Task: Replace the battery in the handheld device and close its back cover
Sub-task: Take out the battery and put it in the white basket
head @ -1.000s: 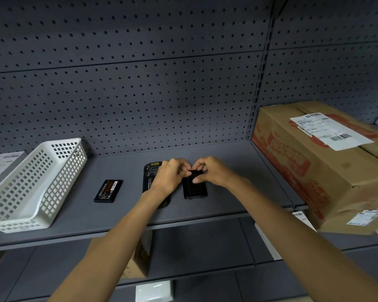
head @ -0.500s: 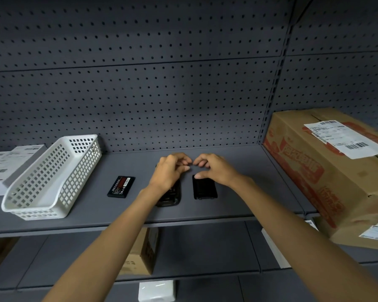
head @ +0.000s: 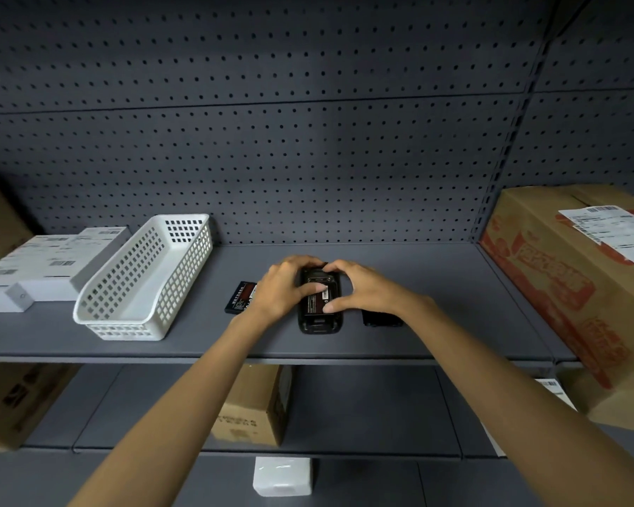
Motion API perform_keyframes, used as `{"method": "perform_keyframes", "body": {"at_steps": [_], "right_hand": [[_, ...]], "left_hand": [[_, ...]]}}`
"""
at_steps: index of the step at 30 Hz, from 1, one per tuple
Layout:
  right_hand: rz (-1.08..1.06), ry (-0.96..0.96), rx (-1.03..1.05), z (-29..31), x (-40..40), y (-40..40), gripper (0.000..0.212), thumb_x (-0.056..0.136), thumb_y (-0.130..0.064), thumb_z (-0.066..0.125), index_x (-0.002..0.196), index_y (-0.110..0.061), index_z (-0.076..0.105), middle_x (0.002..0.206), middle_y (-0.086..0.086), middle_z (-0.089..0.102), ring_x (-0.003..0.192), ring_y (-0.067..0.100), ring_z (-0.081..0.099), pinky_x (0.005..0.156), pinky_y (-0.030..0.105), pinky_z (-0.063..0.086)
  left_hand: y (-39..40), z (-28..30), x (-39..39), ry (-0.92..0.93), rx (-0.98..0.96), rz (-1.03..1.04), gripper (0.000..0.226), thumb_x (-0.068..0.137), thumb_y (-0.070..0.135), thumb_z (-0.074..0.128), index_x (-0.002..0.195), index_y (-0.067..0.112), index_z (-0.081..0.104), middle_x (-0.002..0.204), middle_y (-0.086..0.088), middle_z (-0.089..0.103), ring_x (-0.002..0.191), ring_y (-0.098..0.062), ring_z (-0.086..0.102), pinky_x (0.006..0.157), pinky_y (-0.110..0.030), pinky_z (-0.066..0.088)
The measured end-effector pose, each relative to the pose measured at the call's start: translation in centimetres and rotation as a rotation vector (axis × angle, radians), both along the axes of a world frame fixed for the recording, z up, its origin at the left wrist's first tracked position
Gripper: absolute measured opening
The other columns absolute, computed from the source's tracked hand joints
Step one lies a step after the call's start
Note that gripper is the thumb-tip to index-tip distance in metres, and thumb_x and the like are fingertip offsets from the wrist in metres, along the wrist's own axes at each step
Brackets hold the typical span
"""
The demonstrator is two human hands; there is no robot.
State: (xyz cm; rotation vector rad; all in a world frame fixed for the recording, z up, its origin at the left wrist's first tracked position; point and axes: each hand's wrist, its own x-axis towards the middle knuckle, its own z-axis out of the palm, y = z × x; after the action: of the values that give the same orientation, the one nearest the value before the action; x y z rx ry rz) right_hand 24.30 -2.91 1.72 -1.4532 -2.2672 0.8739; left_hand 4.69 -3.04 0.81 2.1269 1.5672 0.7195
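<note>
Large cardboard box (head: pixel 579 287): one counted on the shelf (head: pixel 198 345), far right, with a paper label on top. More boxes are seen on the shelf below; they are left uncounted, being partly hidden.

White basket (head: pixel 143 279): one, on the left. Flat white packages (head: pixel 44 265): two or three are made out beside it, the stack being unclear.

Handheld device (head: pixel 321 316): one, laid back-up at mid shelf, its compartment open. Back cover (head: pixel 381 319): one, just right of the device, not yet fitted.

Batteries: two. One battery (head: pixel 321 298) is seen seated in the compartment; a spare battery (head: pixel 240 300) is lying loose just to the left.

Left hand (head: pixel 282 287) and right hand (head: pixel 366 287): the fingers are curled round the device's upper end, thumbs pressed on the seated battery.

Step judged: battery being pressed home. Next, the cover would be picked up and aligned before closing.
</note>
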Motion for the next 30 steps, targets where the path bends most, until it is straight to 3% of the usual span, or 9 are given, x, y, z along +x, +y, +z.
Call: {"method": "perform_keyframes", "body": {"at_steps": [6, 11, 20, 30], "right_hand": [[0.019, -0.045, -0.007, -0.4, -0.1, -0.6, 0.082, 0.075, -0.043, 0.079, 0.143, -0.028, 0.036, 0.144, 0.003, 0.043, 0.133, 0.019, 0.04, 0.108, 0.039, 0.037], [0.016, -0.109, 0.074, -0.4, 0.0, -1.0, 0.078, 0.077, -0.047, 0.075, 0.144, -0.03, 0.037, 0.143, 0.004, 0.046, 0.134, 0.023, 0.038, 0.107, 0.043, 0.038], [0.031, -0.239, 0.208, 0.1, -0.2, -2.3, 0.071, 0.087, -0.043, 0.066, 0.148, -0.027, 0.034, 0.139, 0.011, 0.053, 0.132, 0.027, 0.042, 0.102, 0.047, 0.044], [0.099, -0.405, 0.39, -1.2, 0.3, -2.4, 0.067, 0.095, -0.054, 0.046, 0.149, -0.019, 0.026, 0.138, 0.011, 0.054, 0.116, 0.024, 0.051, 0.087, 0.04, 0.051]], "left_hand": [[-1.3, -0.3, -1.2, 0.079, -0.073, -0.078, 0.075, 0.083, 0.045, 0.072, 0.147, 0.018, 0.043, 0.148, -0.001, 0.05, 0.137, -0.018, 0.045, 0.106, -0.025, 0.033], [-1.6, -0.5, -2.1, 0.109, -0.135, -0.11, 0.091, 0.079, 0.055, 0.07, 0.152, 0.018, 0.032, 0.155, -0.003, 0.042, 0.143, -0.02, 0.039, 0.116, -0.037, 0.033], [-1.6, -0.4, -2.8, 0.234, -0.137, -0.178, 0.094, 0.082, 0.058, 0.066, 0.155, 0.019, 0.024, 0.161, -0.005, 0.029, 0.151, -0.02, 0.022, 0.121, -0.04, 0.022], [-1.4, -0.3, -3.0, 0.409, 0.025, -0.208, 0.093, 0.08, 0.069, 0.053, 0.152, 0.014, 0.032, 0.153, -0.008, 0.043, 0.141, -0.023, 0.042, 0.113, -0.042, 0.039]]}}
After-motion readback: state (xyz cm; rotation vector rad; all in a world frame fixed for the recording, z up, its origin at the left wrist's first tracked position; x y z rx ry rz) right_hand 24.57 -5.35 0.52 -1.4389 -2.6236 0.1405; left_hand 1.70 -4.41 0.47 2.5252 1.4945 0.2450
